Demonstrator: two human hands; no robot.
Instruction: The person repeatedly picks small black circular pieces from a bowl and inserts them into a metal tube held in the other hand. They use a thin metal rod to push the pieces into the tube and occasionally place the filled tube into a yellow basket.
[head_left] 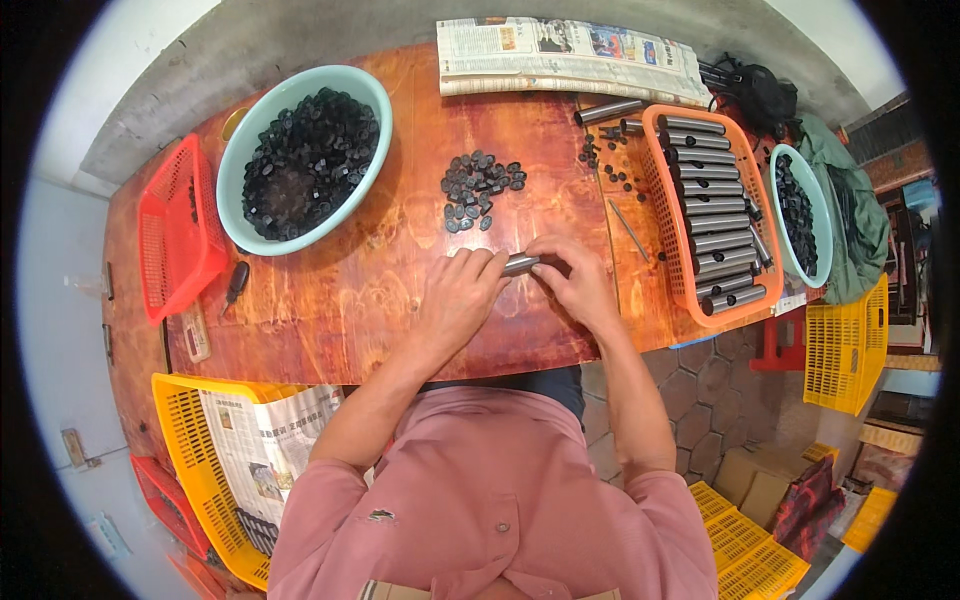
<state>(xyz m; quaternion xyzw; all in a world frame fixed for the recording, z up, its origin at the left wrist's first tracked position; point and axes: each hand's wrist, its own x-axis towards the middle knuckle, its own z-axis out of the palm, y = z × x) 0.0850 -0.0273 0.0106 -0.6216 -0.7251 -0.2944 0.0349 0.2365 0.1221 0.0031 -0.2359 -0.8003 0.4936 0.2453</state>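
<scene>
Near the table's front edge, a short metal tube (519,264) lies across between my two hands. My left hand (460,292) is wrapped over its left part, fingers closed on it. At the tube's right end, my right hand (574,282) is closed, with thumb and fingertips against that end. Whether a small part sits between those fingertips is hidden. Just beyond my hands lies a loose pile of small black plastic plugs (480,185). To the right, an orange basket (708,318) holds several similar metal tubes (708,188) with holes in their sides.
A light-blue basin (226,190) of black pieces stands at left, beside a red basket (160,230) and a dark-handled tool (236,284). A thin rod (629,231) lies near the orange basket. Beyond it is another basin (825,262). Folded newspaper (570,55) lies at the back.
</scene>
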